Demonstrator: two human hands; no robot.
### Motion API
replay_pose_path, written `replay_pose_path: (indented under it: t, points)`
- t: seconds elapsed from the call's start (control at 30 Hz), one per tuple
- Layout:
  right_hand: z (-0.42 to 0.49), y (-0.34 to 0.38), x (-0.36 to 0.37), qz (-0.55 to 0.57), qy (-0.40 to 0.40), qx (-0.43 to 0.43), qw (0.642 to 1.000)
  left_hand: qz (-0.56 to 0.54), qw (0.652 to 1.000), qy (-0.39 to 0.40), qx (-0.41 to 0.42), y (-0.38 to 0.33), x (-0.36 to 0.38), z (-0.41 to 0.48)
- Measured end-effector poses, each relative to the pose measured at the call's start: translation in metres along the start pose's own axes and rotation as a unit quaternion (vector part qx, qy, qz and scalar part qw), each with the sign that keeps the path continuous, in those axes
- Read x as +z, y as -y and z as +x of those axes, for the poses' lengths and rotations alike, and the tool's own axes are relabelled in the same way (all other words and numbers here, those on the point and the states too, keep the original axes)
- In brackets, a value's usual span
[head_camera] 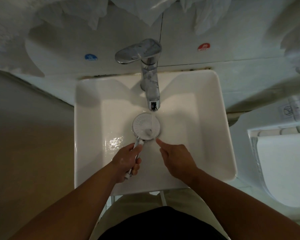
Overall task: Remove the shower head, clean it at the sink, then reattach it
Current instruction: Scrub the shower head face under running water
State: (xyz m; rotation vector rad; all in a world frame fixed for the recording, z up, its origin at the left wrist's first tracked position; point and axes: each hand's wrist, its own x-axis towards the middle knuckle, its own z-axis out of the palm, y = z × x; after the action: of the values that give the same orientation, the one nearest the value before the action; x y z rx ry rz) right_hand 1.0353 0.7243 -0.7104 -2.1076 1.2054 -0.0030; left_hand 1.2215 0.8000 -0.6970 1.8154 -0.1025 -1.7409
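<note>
Forearms come in from the bottom edge over a dark shirt [163, 226], so that's the closest stuff. Left hand [128, 161] is wrapped round the handle of the shower head [146, 126], with the handle's end poking out below the fist toward the sink's near edge. Its round face points up, about mid-basin of the sink [223, 135], right under the spout of the tap [150, 80]. The face is white with rings of tiny holes, a small knob near the middle and a shiny chrome rim. Water [151, 121] is falling onto the right half, so the holes there are washed out and hard to see. Right hand [177, 159] isn't holding anything: forefinger stretched out with the tip right at the rim's near-right side. Can't tell if it actually touches. Its other fingers are tucked under the hand and mostly hidden. Most of the handle is covered by the left hand. On the wall behind are a blue sticker [91, 57] and a red sticker [204, 47], lettering too blurry to read. A toilet [284, 170] is cut off by the right edge.
</note>
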Motion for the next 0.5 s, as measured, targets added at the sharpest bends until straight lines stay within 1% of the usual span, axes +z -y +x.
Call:
replay_pose_path:
  t: [0.07, 0.17, 0.2, 0.23, 0.33, 0.37, 0.4, 0.5]
  points:
    - [0.003, -0.009, -0.007, -0.001, 0.008, 0.003, 1.0, 0.006, 1.0, 0.0, 0.002, 0.002, -0.002, -0.001]
    - [0.023, -0.022, -0.014, -0.006, -0.062, 0.037, 0.997, 0.004, 1.0, -0.001, 0.003, 0.002, 0.001, -0.001]
    - [0.027, -0.021, -0.012, -0.006, -0.071, 0.04, 0.997, 0.002, 1.0, -0.001, 0.002, 0.002, 0.002, -0.002]
    - [0.027, -0.018, -0.007, 0.002, -0.064, 0.036, 0.997, 0.002, 1.0, -0.001, 0.002, 0.002, 0.002, -0.002]
    - [0.012, -0.002, 0.004, 0.002, 0.023, -0.003, 1.0, 0.012, 1.0, -0.003, -0.003, 0.004, 0.001, -0.002]
    - [0.008, -0.002, 0.004, -0.007, 0.038, -0.014, 0.999, 0.017, 1.0, -0.003, -0.005, 0.005, 0.0, -0.003]
    - [0.009, -0.006, 0.001, -0.012, 0.037, -0.006, 0.999, 0.024, 1.0, -0.003, -0.004, 0.007, 0.0, -0.004]
    - [0.023, -0.022, -0.009, -0.008, -0.039, 0.056, 0.998, 0.03, 1.0, -0.002, -0.002, 0.013, 0.003, -0.005]
